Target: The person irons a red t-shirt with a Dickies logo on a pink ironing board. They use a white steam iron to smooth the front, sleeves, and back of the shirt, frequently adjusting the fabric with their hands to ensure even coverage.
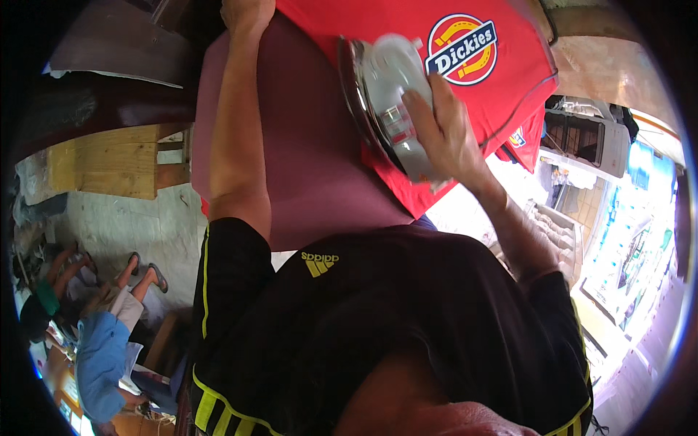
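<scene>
A red T-shirt (509, 80) with a round printed badge lies over a maroon padded board (305, 152). My right hand (445, 127) grips the handle of a clothes iron (385, 87) with a pale translucent body. Its shiny soleplate is tilted up on edge at the shirt's left border. My left hand (247, 14) reaches to the far end of the board, fingers closed at the corner where the shirt's edge meets the board. Whether it pinches the fabric I cannot tell. My black shirt with yellow stripes (378, 320) fills the lower part of the view.
A light wooden bench (109, 163) stands to the left on a concrete floor. A person in blue (102, 356) sits low at the lower left, sandalled feet stretched out. Shelving and white crates (582, 142) line the bright right side.
</scene>
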Motion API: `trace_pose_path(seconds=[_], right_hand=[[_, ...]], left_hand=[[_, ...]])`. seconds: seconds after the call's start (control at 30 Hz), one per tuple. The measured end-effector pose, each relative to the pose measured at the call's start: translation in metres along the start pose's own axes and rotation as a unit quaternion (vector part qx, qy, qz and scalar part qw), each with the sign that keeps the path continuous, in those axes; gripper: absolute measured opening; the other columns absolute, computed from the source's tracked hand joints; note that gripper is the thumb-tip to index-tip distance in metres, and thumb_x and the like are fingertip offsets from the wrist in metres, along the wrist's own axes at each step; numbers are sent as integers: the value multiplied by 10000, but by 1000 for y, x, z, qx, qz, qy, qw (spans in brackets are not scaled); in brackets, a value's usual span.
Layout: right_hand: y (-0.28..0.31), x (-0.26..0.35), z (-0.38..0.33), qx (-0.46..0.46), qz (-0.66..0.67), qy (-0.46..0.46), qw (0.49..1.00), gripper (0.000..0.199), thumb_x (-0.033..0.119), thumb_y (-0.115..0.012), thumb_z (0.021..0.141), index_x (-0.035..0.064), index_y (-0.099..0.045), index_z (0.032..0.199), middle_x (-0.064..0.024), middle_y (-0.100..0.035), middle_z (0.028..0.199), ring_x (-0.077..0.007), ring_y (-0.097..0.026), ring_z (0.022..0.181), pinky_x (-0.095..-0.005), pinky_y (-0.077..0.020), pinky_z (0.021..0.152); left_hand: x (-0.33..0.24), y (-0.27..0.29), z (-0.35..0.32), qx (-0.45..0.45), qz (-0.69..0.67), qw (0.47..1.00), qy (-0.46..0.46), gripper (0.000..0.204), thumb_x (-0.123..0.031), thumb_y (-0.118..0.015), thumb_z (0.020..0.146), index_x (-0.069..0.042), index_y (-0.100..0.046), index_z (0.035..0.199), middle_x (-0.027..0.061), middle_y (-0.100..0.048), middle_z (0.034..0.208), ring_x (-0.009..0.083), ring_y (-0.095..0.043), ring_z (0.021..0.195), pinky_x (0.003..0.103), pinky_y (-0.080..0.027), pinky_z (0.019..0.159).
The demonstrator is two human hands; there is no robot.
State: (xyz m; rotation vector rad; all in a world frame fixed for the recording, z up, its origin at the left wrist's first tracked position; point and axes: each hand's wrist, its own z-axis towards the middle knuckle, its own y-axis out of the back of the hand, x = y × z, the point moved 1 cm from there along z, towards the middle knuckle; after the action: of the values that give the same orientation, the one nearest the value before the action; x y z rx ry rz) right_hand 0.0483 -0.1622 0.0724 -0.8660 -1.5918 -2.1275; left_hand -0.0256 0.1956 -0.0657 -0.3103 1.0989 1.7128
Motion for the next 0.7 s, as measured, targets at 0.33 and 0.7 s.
trace_pose_path(seconds=[0.33, 0.7], right_hand=[[-37, -51, 90, -83, -160, 159, 971, 245, 162, -630, 844, -10, -625, 1019, -143, -589, 984, -331, -618, 859, -421, -455, 630], [-2, 12, -36, 33, 192, -260, 946, 270, 226, -519, 1005, -37, -477, 1050, -194, -556, 693, -212, -603, 656, -411, -433, 576]], left_hand=[[3, -3, 3, 19, 53, 998, 9, 329, -385, -568, 920, -60, -620, 920, 209, -665, 901, 434, -635, 900, 521, -481, 799], [-20, 12, -5, 35, 33, 996, 71, 339, -386, -633, 908, -63, -667, 1008, 187, -694, 948, 397, -657, 926, 474, -499, 829]])
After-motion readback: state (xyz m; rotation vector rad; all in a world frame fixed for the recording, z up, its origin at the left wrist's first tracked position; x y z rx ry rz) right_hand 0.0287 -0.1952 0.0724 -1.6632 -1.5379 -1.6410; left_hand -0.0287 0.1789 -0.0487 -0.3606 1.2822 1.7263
